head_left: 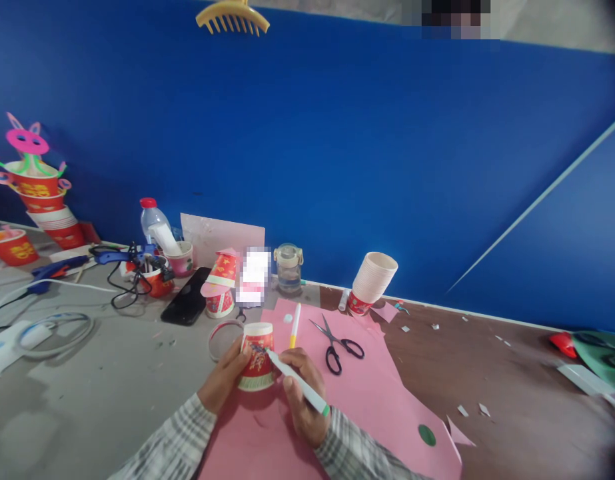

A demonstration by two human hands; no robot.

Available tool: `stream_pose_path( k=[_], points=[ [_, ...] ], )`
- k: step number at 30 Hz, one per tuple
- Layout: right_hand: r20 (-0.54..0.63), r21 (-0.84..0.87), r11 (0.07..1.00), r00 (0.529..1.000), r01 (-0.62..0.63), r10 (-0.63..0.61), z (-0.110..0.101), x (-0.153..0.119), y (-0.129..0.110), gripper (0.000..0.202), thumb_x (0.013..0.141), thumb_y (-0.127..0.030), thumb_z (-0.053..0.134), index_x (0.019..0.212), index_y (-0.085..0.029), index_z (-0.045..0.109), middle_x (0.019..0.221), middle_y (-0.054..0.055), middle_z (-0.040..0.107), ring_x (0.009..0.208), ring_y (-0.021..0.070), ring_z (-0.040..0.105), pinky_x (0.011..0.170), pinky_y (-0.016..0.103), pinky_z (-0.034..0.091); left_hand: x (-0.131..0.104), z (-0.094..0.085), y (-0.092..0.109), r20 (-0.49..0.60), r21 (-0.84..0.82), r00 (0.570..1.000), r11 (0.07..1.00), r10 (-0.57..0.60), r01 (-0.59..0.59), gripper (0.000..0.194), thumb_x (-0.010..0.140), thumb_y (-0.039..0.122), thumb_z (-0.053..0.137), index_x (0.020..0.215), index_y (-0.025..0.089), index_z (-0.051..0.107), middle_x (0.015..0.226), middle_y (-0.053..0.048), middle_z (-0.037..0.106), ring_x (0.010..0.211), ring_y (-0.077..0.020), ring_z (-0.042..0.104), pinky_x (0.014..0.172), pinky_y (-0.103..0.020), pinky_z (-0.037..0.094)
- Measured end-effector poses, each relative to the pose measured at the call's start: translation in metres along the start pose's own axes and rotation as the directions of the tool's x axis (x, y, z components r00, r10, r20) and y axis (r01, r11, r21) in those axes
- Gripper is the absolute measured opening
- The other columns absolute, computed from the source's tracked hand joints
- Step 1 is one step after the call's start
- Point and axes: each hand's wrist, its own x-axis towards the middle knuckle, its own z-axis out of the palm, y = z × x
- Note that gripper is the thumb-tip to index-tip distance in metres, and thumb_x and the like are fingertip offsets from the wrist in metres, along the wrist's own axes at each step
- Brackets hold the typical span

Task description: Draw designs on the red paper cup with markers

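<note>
A red printed paper cup [258,373] is held just above the pink paper sheet [357,407], its pale rim facing down. My left hand [226,375] is closed around the cup's left side. In my right hand [304,393] is a white marker [302,387] with a green end, its tip at the cup's printed front. Whether the tip touches the cup I cannot tell. Beyond my hands, a white and yellow marker [296,325] and black-handled scissors [336,343] lie on the pink sheet.
Stacked paper cups [372,283] lean near the blue partition [337,147]. A glass jar [288,268], a black phone [187,297] and a decorated cup figure [221,283] stand or lie behind my hands. Glue guns [57,272] with cords and a plastic bottle [154,223] are at left.
</note>
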Motion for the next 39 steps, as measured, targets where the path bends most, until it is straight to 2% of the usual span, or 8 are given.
stream_pose_path(
  k=[8, 17, 25, 30, 33, 39],
  points=[
    [-0.006, 0.003, 1.0, 1.0, -0.011, 0.011, -0.001, -0.0008, 0.0027, 0.017, 0.082, -0.024, 0.05, 0.093, -0.019, 0.062, 0.078, 0.006, 0.061, 0.066, 0.0246, 0.06, 0.06, 0.034, 0.049, 0.0002, 0.0014, 0.0013, -0.017, -0.015, 1.0, 1.0, 0.006, -0.006, 0.059, 0.056, 0.053, 0.071, 0.105, 0.022, 0.058, 0.091, -0.006, 0.069, 0.088, -0.0284, 0.06, 0.077, -0.038, 0.05],
    [0.032, -0.02, 1.0, 0.999, 0.002, -0.002, -0.001, -0.0047, 0.0026, 0.02, 0.08, -0.019, 0.051, 0.097, -0.02, 0.062, 0.084, 0.008, 0.064, 0.073, 0.026, 0.061, 0.064, 0.035, 0.05, 0.0011, 0.0004, 0.0008, -0.014, -0.031, 1.0, 1.0, -0.008, 0.007, 0.063, 0.054, 0.051, 0.072, 0.108, 0.023, 0.055, 0.096, -0.005, 0.068, 0.093, -0.0281, 0.059, 0.082, -0.038, 0.048],
    [-0.027, 0.001, 1.0, 1.0, -0.01, 0.01, -0.0027, -0.0019, -0.0005, 0.019, 0.083, -0.028, 0.048, 0.091, -0.019, 0.063, 0.074, 0.005, 0.061, 0.064, 0.0244, 0.06, 0.059, 0.035, 0.049, 0.0014, 0.002, 0.0014, -0.036, -0.091, 0.999, 0.995, -0.039, 0.036, 0.067, 0.053, 0.052, 0.072, 0.11, 0.021, 0.054, 0.092, -0.007, 0.069, 0.083, -0.029, 0.063, 0.073, -0.04, 0.052],
    [0.025, -0.021, 0.999, 0.999, 0.03, -0.03, -0.0027, -0.0042, -0.001, 0.02, 0.082, -0.024, 0.05, 0.098, -0.021, 0.061, 0.082, 0.007, 0.063, 0.07, 0.0264, 0.061, 0.063, 0.036, 0.05, 0.0011, 0.0045, 0.0033, -0.036, -0.111, 0.999, 0.994, -0.027, 0.023, 0.064, 0.054, 0.05, 0.073, 0.107, 0.021, 0.055, 0.095, -0.007, 0.068, 0.088, -0.029, 0.061, 0.077, -0.039, 0.05],
    [0.064, -0.047, 0.997, 0.996, 0.061, -0.058, -0.0022, -0.0042, -0.0008, 0.021, 0.08, -0.021, 0.052, 0.099, -0.021, 0.061, 0.086, 0.008, 0.063, 0.073, 0.0269, 0.062, 0.064, 0.037, 0.051, 0.0003, 0.0059, 0.0045, -0.045, -0.11, 0.998, 0.993, -0.034, 0.028, 0.065, 0.051, 0.051, 0.074, 0.105, 0.02, 0.057, 0.092, -0.007, 0.068, 0.086, -0.029, 0.062, 0.074, -0.038, 0.051],
    [0.068, -0.074, 0.995, 0.996, 0.068, -0.063, -0.0021, -0.0037, -0.0026, 0.021, 0.08, -0.018, 0.051, 0.099, -0.021, 0.061, 0.086, 0.008, 0.063, 0.074, 0.0265, 0.062, 0.065, 0.036, 0.051, -0.0007, 0.0073, 0.0063, -0.042, -0.108, 0.999, 0.994, -0.028, 0.023, 0.066, 0.052, 0.051, 0.073, 0.108, 0.02, 0.055, 0.093, -0.007, 0.068, 0.085, -0.0282, 0.062, 0.076, -0.038, 0.05]
  ],
)
